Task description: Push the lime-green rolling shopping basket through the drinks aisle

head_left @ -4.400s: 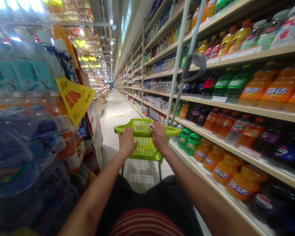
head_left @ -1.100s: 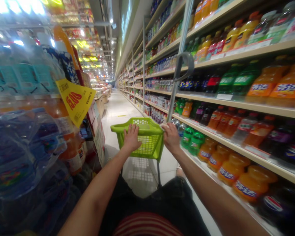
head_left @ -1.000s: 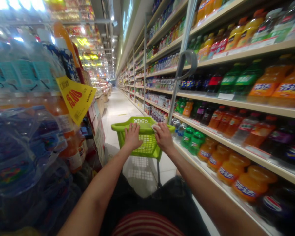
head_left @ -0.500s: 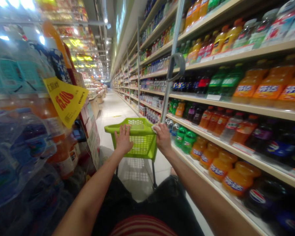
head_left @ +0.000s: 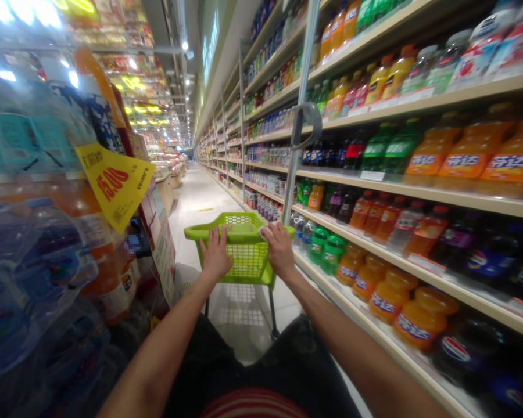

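Observation:
A lime-green shopping cart [head_left: 244,237] with a mesh basket stands in front of me on dark legs. My left hand [head_left: 217,255] lies against the left part of its rim, fingers stretched out and slightly apart, holding nothing that I can see. On the right part of the same rim is my right hand [head_left: 281,249], its fingers closed on a crumpled white cloth [head_left: 265,230] pressed to the green plastic. Whether the cloth is fabric or paper is too small to tell. The basket's inside is mostly hidden by the rim.
Shelves [head_left: 387,183] of bottled drinks run along my right, with a grey loop [head_left: 316,123] sticking out from an upright. Close on my left are wrapped bottle packs [head_left: 30,244] and a yellow price sign [head_left: 117,184]. The tiled aisle [head_left: 200,188] stretches ahead.
My right hand has slid left along the rim with the white cloth, uncovering the rim's right corner. My left hand stays at nearly the same spot. The view has shifted slightly.

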`<state>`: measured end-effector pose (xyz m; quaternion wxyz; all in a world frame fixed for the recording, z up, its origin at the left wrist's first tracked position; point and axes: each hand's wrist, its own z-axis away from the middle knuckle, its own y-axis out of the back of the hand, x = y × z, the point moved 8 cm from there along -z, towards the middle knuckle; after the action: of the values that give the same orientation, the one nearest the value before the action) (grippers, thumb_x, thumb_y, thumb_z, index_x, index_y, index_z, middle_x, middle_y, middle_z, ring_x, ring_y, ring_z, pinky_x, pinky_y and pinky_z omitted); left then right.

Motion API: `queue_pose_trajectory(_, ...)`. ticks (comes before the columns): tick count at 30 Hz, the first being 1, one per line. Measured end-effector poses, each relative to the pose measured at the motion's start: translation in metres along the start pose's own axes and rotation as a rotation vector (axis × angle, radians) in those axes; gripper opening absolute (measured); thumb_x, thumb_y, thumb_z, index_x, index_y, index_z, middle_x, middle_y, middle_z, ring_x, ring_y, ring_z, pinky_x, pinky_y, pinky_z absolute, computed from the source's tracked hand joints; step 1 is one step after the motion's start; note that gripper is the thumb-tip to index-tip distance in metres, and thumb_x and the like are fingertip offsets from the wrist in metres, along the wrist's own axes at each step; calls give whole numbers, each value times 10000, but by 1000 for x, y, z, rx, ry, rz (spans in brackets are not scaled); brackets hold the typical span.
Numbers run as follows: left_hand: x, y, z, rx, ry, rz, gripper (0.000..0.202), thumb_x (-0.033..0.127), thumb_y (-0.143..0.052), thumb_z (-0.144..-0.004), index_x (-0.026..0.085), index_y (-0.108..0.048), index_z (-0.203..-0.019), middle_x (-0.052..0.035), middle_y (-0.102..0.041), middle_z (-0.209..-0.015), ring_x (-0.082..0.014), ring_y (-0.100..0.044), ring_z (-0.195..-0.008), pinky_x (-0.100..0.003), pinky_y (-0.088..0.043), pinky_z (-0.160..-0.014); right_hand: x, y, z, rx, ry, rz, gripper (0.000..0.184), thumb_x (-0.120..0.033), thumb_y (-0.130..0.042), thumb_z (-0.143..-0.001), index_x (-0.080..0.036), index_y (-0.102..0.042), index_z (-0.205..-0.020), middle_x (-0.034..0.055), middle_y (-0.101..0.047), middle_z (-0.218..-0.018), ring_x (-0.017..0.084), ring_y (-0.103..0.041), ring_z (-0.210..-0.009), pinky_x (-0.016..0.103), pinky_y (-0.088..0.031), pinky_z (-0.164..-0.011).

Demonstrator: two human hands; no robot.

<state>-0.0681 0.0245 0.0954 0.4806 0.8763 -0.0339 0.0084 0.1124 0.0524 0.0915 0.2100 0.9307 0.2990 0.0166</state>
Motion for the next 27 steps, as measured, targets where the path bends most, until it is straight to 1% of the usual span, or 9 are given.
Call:
queue_pose_trajectory(2,1,1,0,-17,-16,-3,814,281,-549,-709,138,-167,-1413,-121,-144,-1498,-287,-110,-1374,-582,-145,-1061,-28,-7,-1,4,81,-45,429,-52,-345,-836,-202,-556,-1178,74,-507,-1303,224,-233,-1341,460,-313,-1031)
queue_pose_trajectory(4,-1,2,0,-23,-31,-7,800,272,-540,-714,128,-173,-1411,-124,-161,-1493,-276,-122,-1373,-571,-141,-1068,-43,-12,-2,7,123,-72,444,-45,-339,-840,-209,-542,-1199,66,-500,-1312,216,-215,-1349,456,-313,-1034)
queue_pose_trajectory(11,-12,-1,2,2,8,-21,798,277,-542,-712,95,-187,-1403,-142,-175,-1487,-281,-121,-1373,-557,-151,-1071,-16,-8,-5,-8,24,-41,461,-29,-343,-823,-180,-530,-1217,100,-489,-1320,249,-229,-1343,509,-310,-1017)
queue_pose_trajectory(13,-9,-3,2,-6,10,-21,811,288,-549,-708,95,-180,-1405,-142,-168,-1489,-283,-113,-1374,-556,-160,-1069,-31,-14,-7,-29,62,-71,454,-34,-337,-832,-192,-540,-1206,84,-490,-1322,233,-217,-1349,498,-302,-1028)
queue_pose_trajectory(17,-6,-3,2,-15,-17,-16,802,293,-542,-711,111,-184,-1405,-121,-169,-1492,-265,-113,-1376,-551,-157,-1072,-79,-32,-10,-104,196,-119,437,-57,-365,-839,-209,-538,-1211,67,-486,-1329,206,-182,-1361,476,-275,-1051)
queue_pose_trajectory(19,-9,-2,2,-8,-33,-25,783,287,-528,-716,98,-198,-1400,-121,-180,-1489,-262,-120,-1375,-550,-146,-1077,-88,-35,-11,-126,226,-105,450,-58,-373,-833,-209,-522,-1230,65,-483,-1332,206,-179,-1362,471,-268,-1055)
queue_pose_trajectory(21,-17,0,3,16,-12,-42,762,279,-509,-722,75,-211,-1392,-133,-193,-1485,-267,-124,-1374,-554,-129,-1081,-81,-33,-12,-133,219,-75,475,-45,-359,-826,-209,-505,-1247,62,-481,-1334,214,-189,-1358,476,-267,-1053)
queue_pose_trajectory(24,-28,1,5,40,33,-57,745,268,-491,-724,60,-222,-1387,-145,-195,-1482,-277,-124,-1372,-566,-116,-1078,-55,-24,-15,-120,137,-34,493,-28,-340,-816,-185,-495,-1256,85,-464,-1345,237,-201,-1353,508,-265,-1040)
queue_pose_trajectory(27,-28,-1,6,26,30,-58,754,262,-496,-709,65,-229,-1387,-145,-190,-1483,-284,-122,-1372,-569,-123,-1075,-41,-20,-18,-98,47,-28,484,-31,-342,-812,-154,-495,-1255,117,-440,-1359,252,-202,-1352,533,-257,-1036)
